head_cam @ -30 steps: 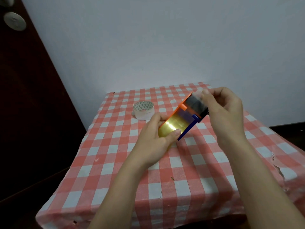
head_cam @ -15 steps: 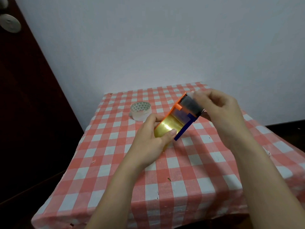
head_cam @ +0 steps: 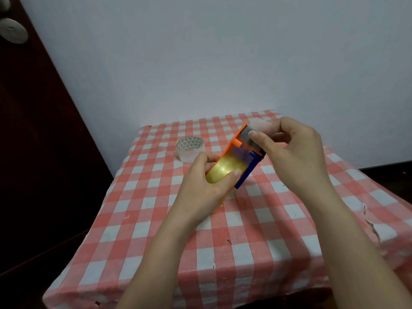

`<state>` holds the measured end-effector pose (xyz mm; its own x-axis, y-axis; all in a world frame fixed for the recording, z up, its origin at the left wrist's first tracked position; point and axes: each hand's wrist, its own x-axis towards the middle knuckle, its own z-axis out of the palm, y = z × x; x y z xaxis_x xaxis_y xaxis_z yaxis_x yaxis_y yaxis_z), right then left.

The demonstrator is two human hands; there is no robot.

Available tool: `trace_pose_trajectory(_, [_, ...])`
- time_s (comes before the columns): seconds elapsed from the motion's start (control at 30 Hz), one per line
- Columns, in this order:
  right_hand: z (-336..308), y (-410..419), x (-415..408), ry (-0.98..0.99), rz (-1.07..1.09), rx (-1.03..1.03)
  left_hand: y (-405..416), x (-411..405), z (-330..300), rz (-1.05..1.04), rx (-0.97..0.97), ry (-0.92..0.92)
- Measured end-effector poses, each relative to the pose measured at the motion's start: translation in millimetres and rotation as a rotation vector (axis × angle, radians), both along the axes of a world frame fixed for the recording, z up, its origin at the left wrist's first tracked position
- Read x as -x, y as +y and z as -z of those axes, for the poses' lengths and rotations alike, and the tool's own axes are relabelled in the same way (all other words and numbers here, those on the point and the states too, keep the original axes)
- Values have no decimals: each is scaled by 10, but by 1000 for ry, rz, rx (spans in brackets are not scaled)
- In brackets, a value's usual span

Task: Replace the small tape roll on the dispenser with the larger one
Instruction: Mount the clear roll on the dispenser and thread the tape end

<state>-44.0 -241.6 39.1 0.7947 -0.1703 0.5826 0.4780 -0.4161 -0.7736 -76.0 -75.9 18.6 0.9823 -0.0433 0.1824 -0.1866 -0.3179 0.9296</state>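
An orange and blue tape dispenser (head_cam: pixel 242 160) is held tilted above the checked table. A shiny yellow-gold tape roll (head_cam: pixel 225 170) sits inside it. My left hand (head_cam: pixel 205 188) grips the dispenser's lower end, thumb on the gold roll. My right hand (head_cam: pixel 289 150) pinches the dispenser's upper end, thumb pressed on the grey roller there. A clear tape roll (head_cam: pixel 190 149) with a triangle-patterned core lies flat on the cloth, just left of and behind my left hand.
The table (head_cam: pixel 245 253) wears a red and white checked cloth with small tears near its right edge. A pale wall stands right behind it. A dark wooden door (head_cam: pixel 33 130) fills the left side.
The hands and the dispenser have stayed nearly in place. My right thumb has shifted slightly over the grey roller at the top end.
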Motion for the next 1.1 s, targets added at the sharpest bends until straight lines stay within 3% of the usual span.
trace_pose_trajectory(0.53, [75, 123, -16, -146, 172, 207, 19, -27, 30, -19, -45, -121])
trace_pose_trajectory(0.83, [72, 148, 5, -197, 154, 197, 94, -25, 63, 119, 13, -3])
trace_pose_trajectory(1.1, [15, 113, 39, -171, 112, 161, 75, -35, 46, 67, 109, 17])
